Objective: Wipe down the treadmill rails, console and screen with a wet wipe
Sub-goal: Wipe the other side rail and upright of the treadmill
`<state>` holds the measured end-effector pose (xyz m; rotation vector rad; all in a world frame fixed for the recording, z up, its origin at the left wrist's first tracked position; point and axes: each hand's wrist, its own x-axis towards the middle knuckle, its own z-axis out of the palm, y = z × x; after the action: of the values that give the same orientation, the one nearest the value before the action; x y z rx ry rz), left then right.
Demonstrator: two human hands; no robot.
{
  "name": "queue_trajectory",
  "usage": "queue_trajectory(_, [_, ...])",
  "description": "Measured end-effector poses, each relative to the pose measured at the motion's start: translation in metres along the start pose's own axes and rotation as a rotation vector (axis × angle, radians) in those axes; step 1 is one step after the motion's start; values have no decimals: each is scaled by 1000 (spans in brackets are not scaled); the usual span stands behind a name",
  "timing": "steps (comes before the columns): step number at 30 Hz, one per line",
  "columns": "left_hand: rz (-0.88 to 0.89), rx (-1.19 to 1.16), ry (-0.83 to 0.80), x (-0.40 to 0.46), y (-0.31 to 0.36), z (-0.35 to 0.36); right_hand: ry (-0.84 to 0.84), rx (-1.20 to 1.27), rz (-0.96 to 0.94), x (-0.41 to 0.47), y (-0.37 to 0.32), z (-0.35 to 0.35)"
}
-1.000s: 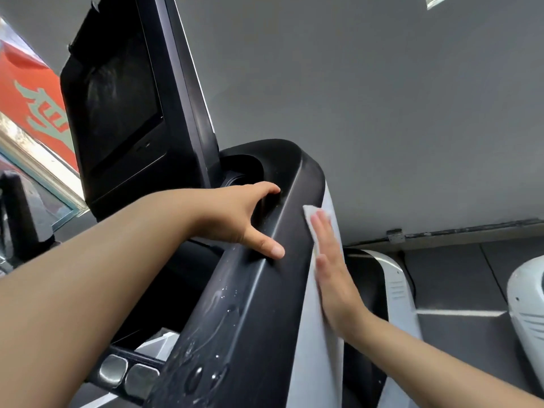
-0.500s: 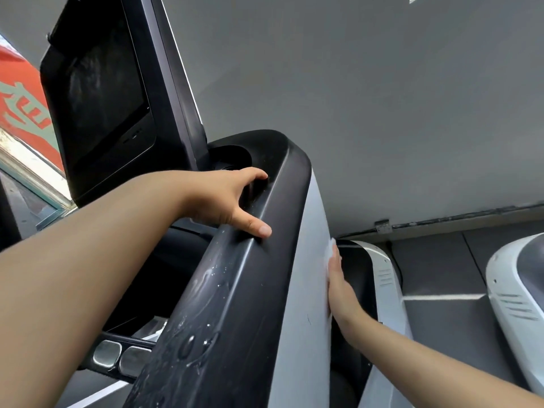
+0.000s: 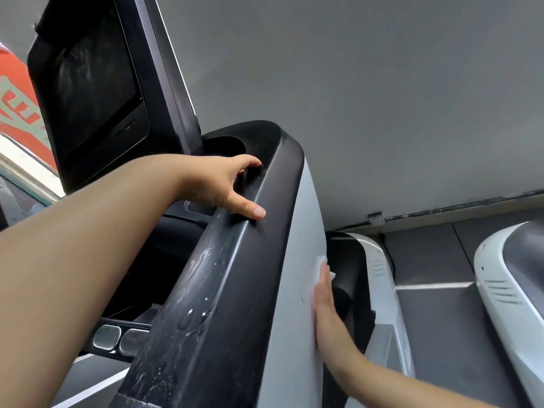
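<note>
Change: right hand (image 3: 325,307) lower on the grey side panel (image 3: 297,260) than a second ago; then up beside the rail's top corner, now well below it.
Wet wipe: white wet wipe (image 3: 323,262) pressed flat under the right fingertips, only its upper edge showing past them.
Right grip: fingers straight, palm flat against panel, wipe trapped beneath, not clenched.
Left grip: left hand (image 3: 223,184) curled over the black rail (image 3: 229,275), thumb on top, fingers hooked into the recess; unchanged, serving as brace.
Task meaning: downward stroke under way on the rail's outer face; droplets on the rail below the left grip suggest that top already wiped.
Screen: dark screen (image 3: 88,83) above the left grip; wiped or not, cannot tell.
Surface: panel smooth, one small dark mark left of the right grip.
Room: grey wall (image 3: 382,98) behind; dark floor and a neighbouring white machine (image 3: 497,290) right of the right grip.
</note>
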<state>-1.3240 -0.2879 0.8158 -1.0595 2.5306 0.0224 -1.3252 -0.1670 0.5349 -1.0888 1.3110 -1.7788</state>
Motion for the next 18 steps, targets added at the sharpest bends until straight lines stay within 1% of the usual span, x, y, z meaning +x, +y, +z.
queue_trajectory(3, [10, -2, 2, 0, 0, 0, -61, -38, -207, -20, -39, 22])
queue_trajectory(5, [2, -1, 1, 2, -1, 0, -58, -82, -319, -20, -31, 21])
queue_trajectory(6, [0, 3, -1, 3, -2, 0, -22, -61, -247, -15, -25, 18])
queue_trajectory(7, [0, 10, -2, 4, -3, 1, 29, 31, -99, -8, -18, 15])
queue_trajectory(8, [3, 10, 1, 4, -4, 2, 36, 79, 13, -3, -11, 11])
queue_trajectory(10, [11, 1, 6, 4, -4, 3, -77, 100, 85, -12, 7, -1])
queue_trajectory(12, [15, -11, 7, 3, -4, 2, -51, 49, 88, -18, 7, -3])
queue_trajectory(14, [8, -12, 5, 3, -4, 2, -3, 20, -31, -13, -20, 11])
queue_trajectory(16, [8, -3, 0, 3, -4, 1, -22, 3, -200, -11, -47, 17])
queue_trajectory(18, [12, -5, 7, 4, -4, 1, -8, -30, -306, 1, -40, 12])
